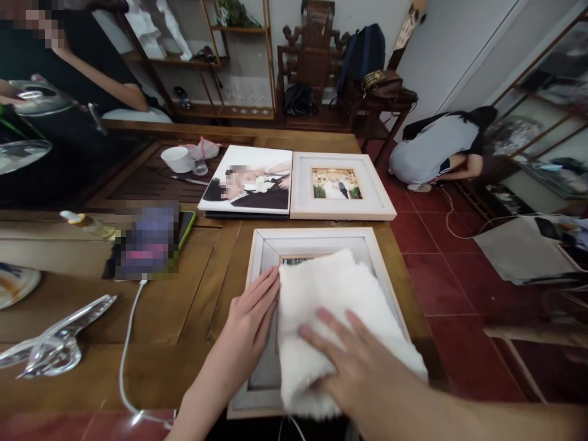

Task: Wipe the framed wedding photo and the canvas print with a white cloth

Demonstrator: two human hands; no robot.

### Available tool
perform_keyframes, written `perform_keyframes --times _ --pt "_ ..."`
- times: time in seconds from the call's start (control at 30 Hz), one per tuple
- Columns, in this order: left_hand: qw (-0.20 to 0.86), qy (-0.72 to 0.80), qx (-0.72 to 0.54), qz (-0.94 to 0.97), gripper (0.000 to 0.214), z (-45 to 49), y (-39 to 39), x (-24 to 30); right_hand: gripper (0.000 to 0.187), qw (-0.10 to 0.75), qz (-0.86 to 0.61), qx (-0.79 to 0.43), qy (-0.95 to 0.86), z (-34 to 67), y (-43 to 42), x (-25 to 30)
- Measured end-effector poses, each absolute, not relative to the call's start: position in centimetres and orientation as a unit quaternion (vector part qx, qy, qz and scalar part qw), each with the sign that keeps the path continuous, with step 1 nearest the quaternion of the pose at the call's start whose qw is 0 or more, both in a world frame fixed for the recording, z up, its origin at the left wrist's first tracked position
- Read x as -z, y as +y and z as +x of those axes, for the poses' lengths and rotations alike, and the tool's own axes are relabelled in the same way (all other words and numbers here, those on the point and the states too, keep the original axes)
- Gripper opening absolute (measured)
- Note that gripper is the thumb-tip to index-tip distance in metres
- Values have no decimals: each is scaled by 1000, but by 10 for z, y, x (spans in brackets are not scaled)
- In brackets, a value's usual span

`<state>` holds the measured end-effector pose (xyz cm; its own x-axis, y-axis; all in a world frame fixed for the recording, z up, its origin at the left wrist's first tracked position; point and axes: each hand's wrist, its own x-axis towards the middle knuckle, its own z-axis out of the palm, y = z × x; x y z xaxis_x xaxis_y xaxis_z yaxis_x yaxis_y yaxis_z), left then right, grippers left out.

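Note:
A white cloth (328,288) lies over much of a pale wooden picture frame (312,236) at the table's near edge, hiding most of the picture inside. Spread across the cloth is my right hand (353,355), its fingers apart and pressing down on it. My left hand (255,309) rests flat on the left part of the frame, fingers stretched out, their tips at the cloth's left edge. Just beyond stand a second framed picture (340,208) and a white-backed photo panel (220,165), side by side.
Left on the wooden table (215,288) are a phone (151,239) on a white cable (125,361), a dropper bottle (89,225), a clear plastic piece (57,349) and a white cup (177,160). One person (110,79) sits across; another (436,147) crouches at right.

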<state>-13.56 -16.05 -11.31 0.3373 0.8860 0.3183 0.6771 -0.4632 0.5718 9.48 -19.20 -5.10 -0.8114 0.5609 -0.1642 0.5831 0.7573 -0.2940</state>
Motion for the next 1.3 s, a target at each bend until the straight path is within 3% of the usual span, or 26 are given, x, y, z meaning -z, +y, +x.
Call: perform_keyframes --times 0.13,0.3,0.67,0.83,0.97,1.17,1.3 --pt "182 491 -300 797 47 -135 -156 110 63 33 382 114 917 106 -147 51" --pt "198 478 -320 794 42 -134 -151 113 75 47 435 17 899 98 -114 47" --pt "175 495 -336 782 44 -133 -145 118 68 182 367 149 900 71 -220 12" --pt "175 480 -327 795 44 -137 -143 119 56 173 449 120 869 125 -211 3" --pt "174 476 -324 799 45 -137 -144 119 67 120 483 69 865 137 -168 7" --pt "176 494 -343 779 48 -137 -147 118 77 36 438 9 898 74 -97 38" --pt "179 485 -385 765 55 -138 -147 117 52 79 418 4 905 31 -115 47"
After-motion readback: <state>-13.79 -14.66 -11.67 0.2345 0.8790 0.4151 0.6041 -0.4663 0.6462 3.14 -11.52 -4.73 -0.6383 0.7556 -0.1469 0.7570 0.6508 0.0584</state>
